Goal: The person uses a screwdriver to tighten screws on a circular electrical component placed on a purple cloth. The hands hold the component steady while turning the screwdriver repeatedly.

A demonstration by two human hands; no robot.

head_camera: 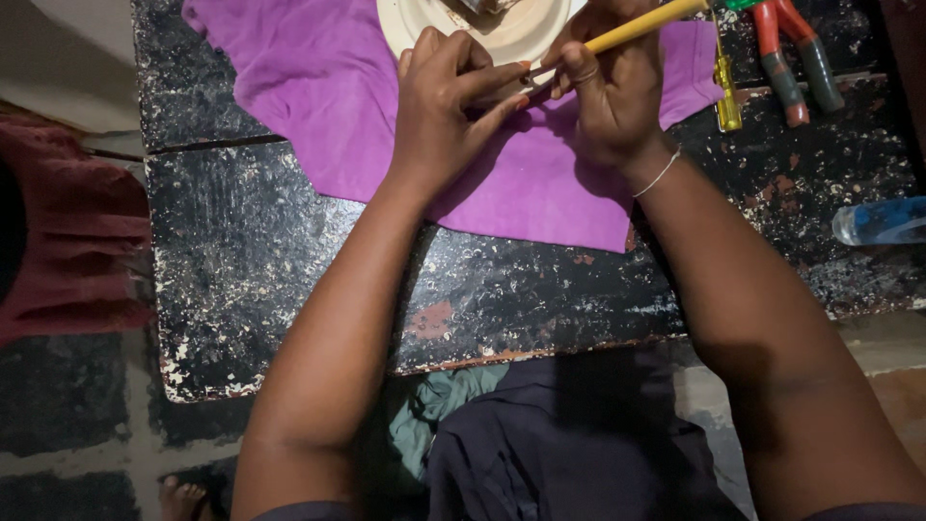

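Note:
My right hand (612, 92) grips a yellow-handled screwdriver (641, 26) that slants up to the right. My left hand (446, 96) pinches the tool's tip end, or something small there, between thumb and forefinger; what it pinches is hidden. Both hands meet over the near rim of a cream round plate (521, 39) that lies on a purple cloth (309, 87). Something grey rests in the plate at the top edge of the picture.
The cloth covers part of a worn black table (289, 260) with chipped paint. Red-handled pliers (791, 58) and a small yellow screwdriver (725, 92) lie at the right, a clear plastic bottle (883, 220) further right. A dark red cloth (68, 241) is at the left.

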